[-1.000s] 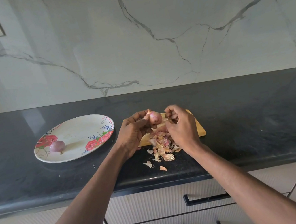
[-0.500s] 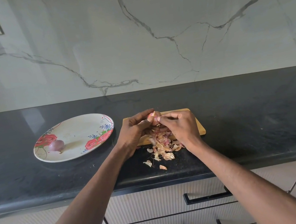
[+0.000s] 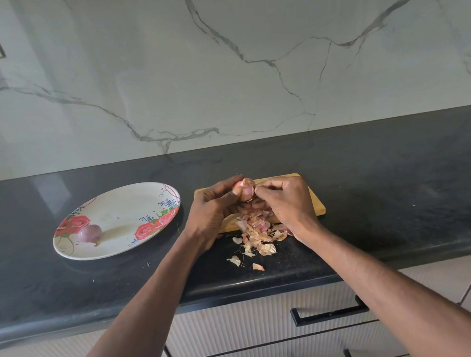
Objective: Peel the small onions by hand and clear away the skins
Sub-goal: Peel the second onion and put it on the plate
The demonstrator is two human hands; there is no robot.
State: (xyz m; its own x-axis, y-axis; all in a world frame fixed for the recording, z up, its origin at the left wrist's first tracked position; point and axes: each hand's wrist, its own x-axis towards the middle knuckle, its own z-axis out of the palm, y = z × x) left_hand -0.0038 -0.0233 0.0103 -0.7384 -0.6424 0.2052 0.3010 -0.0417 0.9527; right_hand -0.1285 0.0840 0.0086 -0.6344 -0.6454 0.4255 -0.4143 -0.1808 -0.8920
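One peeled onion (image 3: 90,233) is lying on the floral plate (image 3: 127,200). Beside it, the left hand (image 3: 213,209) is gripping another small onion (image 3: 245,188) over the wooden board (image 3: 312,197), the right hand (image 3: 288,201) pinching its skin above the loose skins (image 3: 259,236).

There is only one view, from a camera worn on the person's head, which looks forward and down over both forearms. It faces the dark bench (image 3: 382,187) and the marble wall (image 3: 240,55) behind it. The hands (image 3: 211,209) are near, in the middle.
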